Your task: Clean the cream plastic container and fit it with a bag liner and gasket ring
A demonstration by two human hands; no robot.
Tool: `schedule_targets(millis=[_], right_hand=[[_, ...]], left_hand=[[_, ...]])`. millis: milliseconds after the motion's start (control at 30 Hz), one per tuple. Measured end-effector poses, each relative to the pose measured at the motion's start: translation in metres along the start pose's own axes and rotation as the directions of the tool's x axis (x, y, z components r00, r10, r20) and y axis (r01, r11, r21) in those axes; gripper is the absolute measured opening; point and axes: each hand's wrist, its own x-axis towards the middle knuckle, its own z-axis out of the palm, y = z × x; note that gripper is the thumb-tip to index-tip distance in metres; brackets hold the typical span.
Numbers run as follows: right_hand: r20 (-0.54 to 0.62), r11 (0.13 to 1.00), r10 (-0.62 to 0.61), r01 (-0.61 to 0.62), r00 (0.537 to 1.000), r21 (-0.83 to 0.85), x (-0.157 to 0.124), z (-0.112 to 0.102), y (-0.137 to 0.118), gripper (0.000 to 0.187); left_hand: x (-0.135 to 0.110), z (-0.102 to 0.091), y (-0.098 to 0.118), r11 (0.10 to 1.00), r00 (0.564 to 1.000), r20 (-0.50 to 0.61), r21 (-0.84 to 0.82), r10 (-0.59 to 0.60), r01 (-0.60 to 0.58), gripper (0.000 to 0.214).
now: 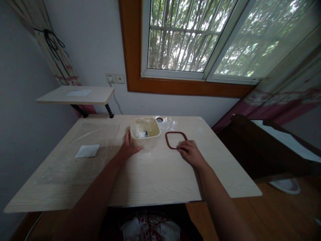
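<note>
A small cream-coloured square bin [145, 138] stands on the desk, with crumpled clear plastic and a small dark-marked piece inside it. My left hand [128, 147] grips its near left corner, thumb across the front and fingers along the left side. To the right, my right hand [190, 151] pinches the near right corner of a brown rounded-square ring frame [168, 142]. The frame is apart from the bin, on or just above the desk; which one I cannot tell.
On the left of the desk [160, 180] lies a large clear plastic sheet or bag [65, 167] with a white paper slip [87, 151]. A raised shelf [77, 95] stands at the back left. Behind the bin is a round cable hole [159, 119].
</note>
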Motion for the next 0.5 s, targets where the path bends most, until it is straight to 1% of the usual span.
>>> schedule_targets(millis=[200,333,500], right_hand=[[-0.039,0.999,0.015,-0.014,0.999,0.029,0.002,-0.005,-0.008,0.017],[-0.093,0.998,0.047,-0.043,0.995,0.047,0.002,-0.01,-0.014,0.024],[-0.152,0.992,0.106,-0.094,0.983,0.084,0.004,-0.012,-0.024,0.027]], left_hand=[[0.0,0.0,-0.002,1.0,1.0,-0.007,-0.004,-0.006,0.006,0.129],[-0.001,-0.001,-0.003,1.0,1.0,-0.006,0.022,-0.007,0.007,0.128],[-0.001,-0.003,-0.001,0.999,1.0,-0.005,0.047,0.018,-0.018,0.127]])
